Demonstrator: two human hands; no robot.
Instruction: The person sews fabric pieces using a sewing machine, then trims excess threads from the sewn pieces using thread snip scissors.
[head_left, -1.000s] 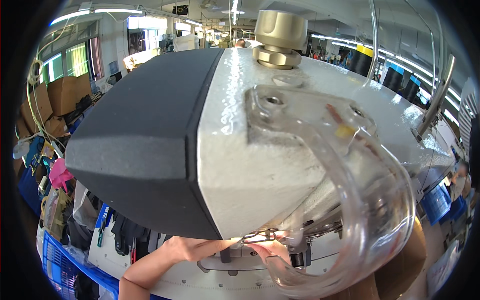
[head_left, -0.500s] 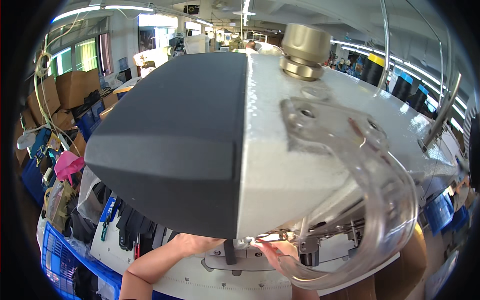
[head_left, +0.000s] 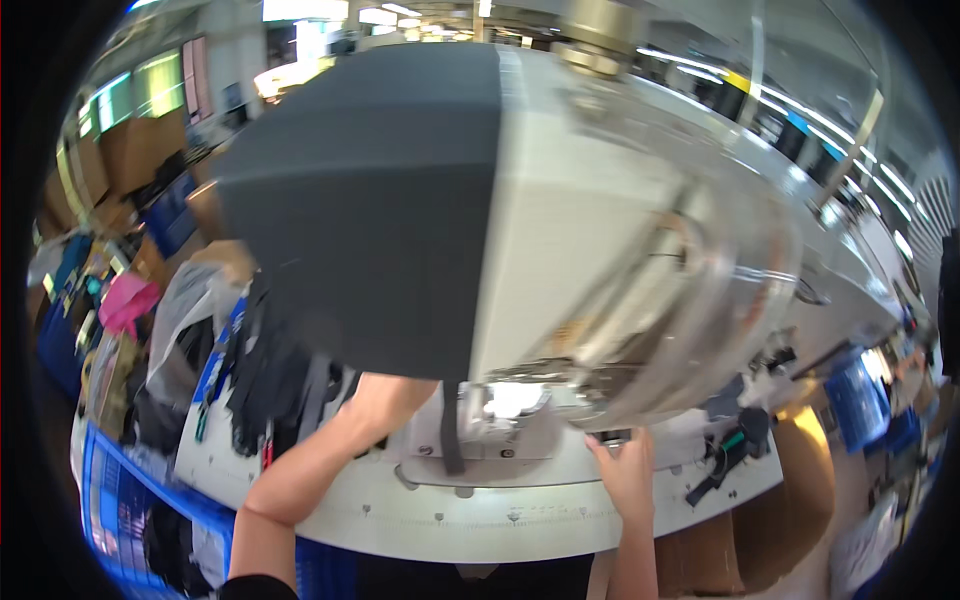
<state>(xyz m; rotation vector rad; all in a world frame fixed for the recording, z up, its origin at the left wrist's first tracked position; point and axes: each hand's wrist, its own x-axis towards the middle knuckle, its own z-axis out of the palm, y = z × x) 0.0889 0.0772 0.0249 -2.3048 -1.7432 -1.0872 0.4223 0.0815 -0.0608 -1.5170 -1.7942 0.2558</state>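
Note:
The sewing machine, with a dark grey cover and white body, fills the middle of the view. My left hand reaches behind the underside of its head, which hides the fingers. Close to it, a black strap hangs over the front of the machine's bed. To the right of the needle area, my right hand is closed, thumb and finger pinching at a small dark piece too blurred to name. A clear curved plastic guard arches above that hand.
Black straps lie heaped left on the white table. A dark strap with a green mark lies on its right side. A blue basket stands lower left, a cardboard box lower right.
The view has tilted down, so the machine sits higher. My right hand has come away from the needle area to the right; my left hand stays beside the machine head.

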